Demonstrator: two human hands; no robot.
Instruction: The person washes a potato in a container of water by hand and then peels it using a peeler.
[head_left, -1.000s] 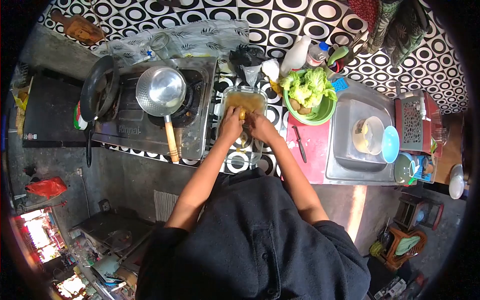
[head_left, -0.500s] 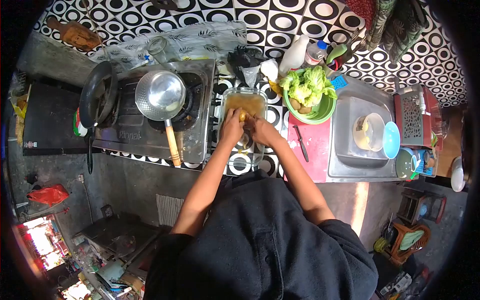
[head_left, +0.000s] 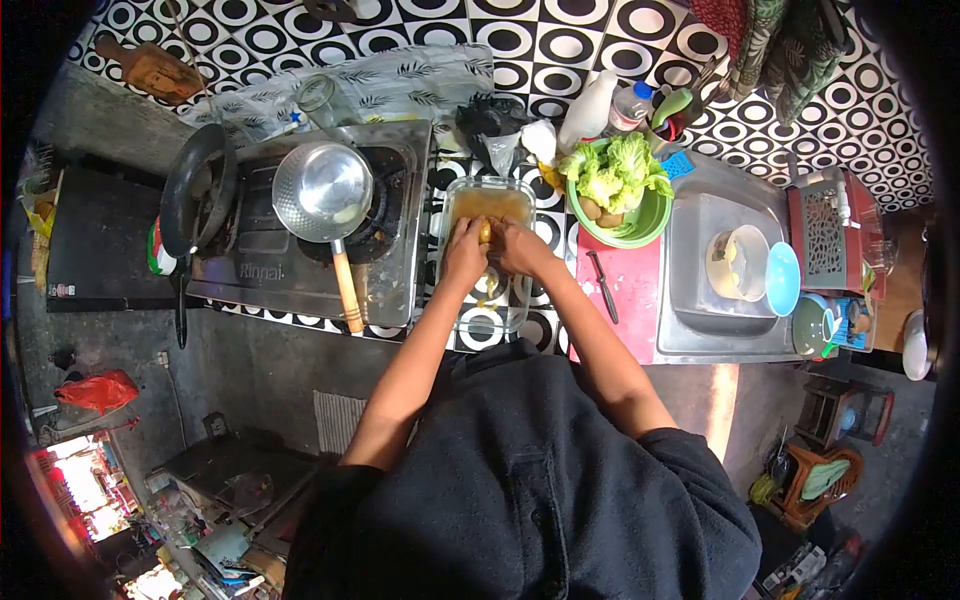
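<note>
A small yellow-brown potato [head_left: 486,231] is between my hands, over a rectangular glass dish [head_left: 525,305] of cloudy brown water. My left hand [head_left: 465,252] closes on the potato from the left. From the right, my right hand [head_left: 519,249] has its fingers curled in against it; the fingertips are partly hidden. Pale yellow scraps lie in the near end of the dish. A knife [head_left: 602,286] rests on a red cutting board [head_left: 630,325] to the right, apart from both hands.
Left of the dish, a saucepan [head_left: 322,192] sits on the stove [head_left: 270,285], with a black frying pan [head_left: 197,190] beside it. A green basket [head_left: 653,222] holds lettuce and brown potatoes. Further right is a steel sink [head_left: 695,345] with a clear tub [head_left: 738,262] and blue bowl [head_left: 783,280].
My fingers have shifted slightly around the potato, and the right hand sits a little closer in. Both hands stay over the dish.
</note>
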